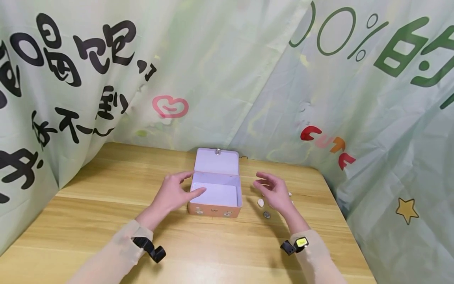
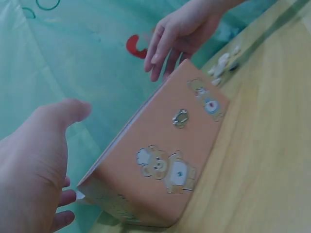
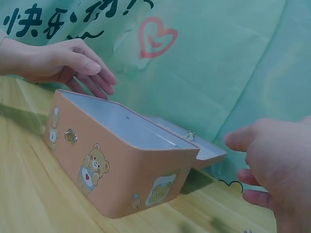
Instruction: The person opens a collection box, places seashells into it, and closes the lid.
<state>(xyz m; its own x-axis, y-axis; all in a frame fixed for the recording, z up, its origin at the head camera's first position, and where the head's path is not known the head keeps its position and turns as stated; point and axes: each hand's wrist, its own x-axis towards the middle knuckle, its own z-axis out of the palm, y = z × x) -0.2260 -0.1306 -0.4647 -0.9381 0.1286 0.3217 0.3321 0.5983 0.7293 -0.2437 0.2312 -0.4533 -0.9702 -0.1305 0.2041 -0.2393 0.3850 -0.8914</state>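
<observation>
A tin box (image 1: 214,211) stands on the wooden table with its lid (image 1: 217,161) swung back, showing a pale lilac inside. Bears and a metal catch (image 2: 180,118) decorate its orange front. My left hand (image 1: 172,193) is beside the box's left edge, thumb and fingers spread apart and holding nothing. Right of the box, my right hand (image 1: 274,192) hovers with loosely bent fingers and nothing in them. Under and around it lie several small stones, among them a white stone (image 1: 260,202) and a dark grey stone (image 1: 267,215); the hand hides some of them.
A printed curtain (image 1: 220,79) hangs behind the wooden table (image 1: 106,205) and down both its sides. Each wrist wears a black strap with a small camera, such as the left camera (image 1: 158,254). The lid lies back close to the curtain.
</observation>
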